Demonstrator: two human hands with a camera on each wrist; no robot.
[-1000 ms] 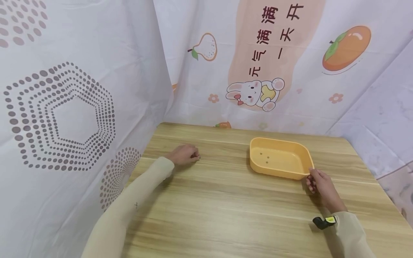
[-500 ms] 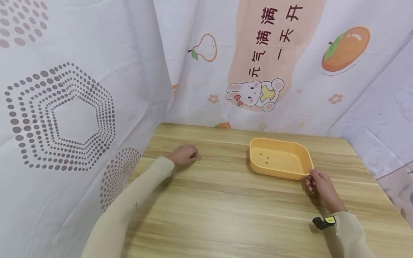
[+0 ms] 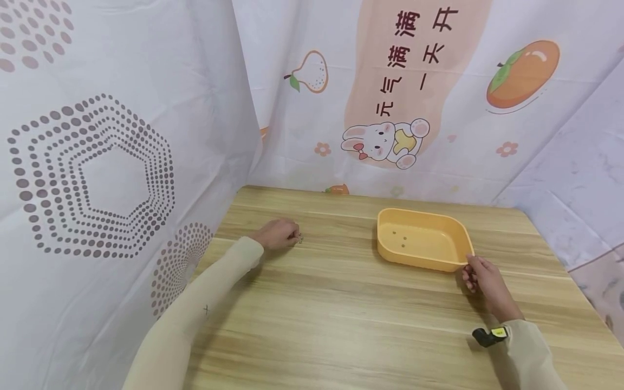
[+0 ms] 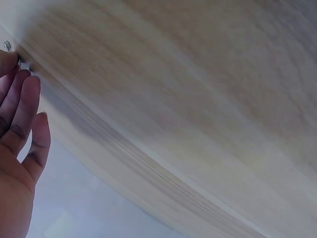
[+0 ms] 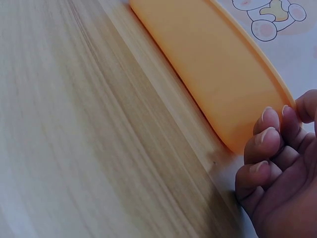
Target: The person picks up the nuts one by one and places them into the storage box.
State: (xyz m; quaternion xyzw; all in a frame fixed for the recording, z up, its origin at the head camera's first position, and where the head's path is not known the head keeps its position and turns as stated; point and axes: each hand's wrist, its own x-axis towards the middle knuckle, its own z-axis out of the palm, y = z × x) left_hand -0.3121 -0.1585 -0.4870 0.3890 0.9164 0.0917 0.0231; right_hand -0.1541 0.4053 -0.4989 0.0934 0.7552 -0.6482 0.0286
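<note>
At the left of the table, in the head view, my left hand (image 3: 279, 234) reaches down with its fingers bent. In the left wrist view its thumb and fingertips pinch a tiny metal piece (image 4: 24, 65), too small to identify. Another shiny metal bit (image 4: 7, 45) lies just beyond the thumb. On the right my right hand (image 3: 489, 284) pinches the near right corner of a yellow-orange plastic basket (image 3: 419, 262), its thumb at the rim and its other fingers curled below. The basket sits upright on the table, with three small grey pieces (image 3: 403, 246) on its floor.
The wood-grain table (image 3: 336, 314) runs back to a printed curtain (image 3: 302, 141). Another white patterned curtain (image 3: 209, 135) hangs close along the left side. A black device with a yellow label (image 3: 489, 336) is at my right wrist.
My left fingertips have shifted very slightly among the tiny metal bits, which show a little more clearly beside them. My right hand and the basket have stayed in place.
</note>
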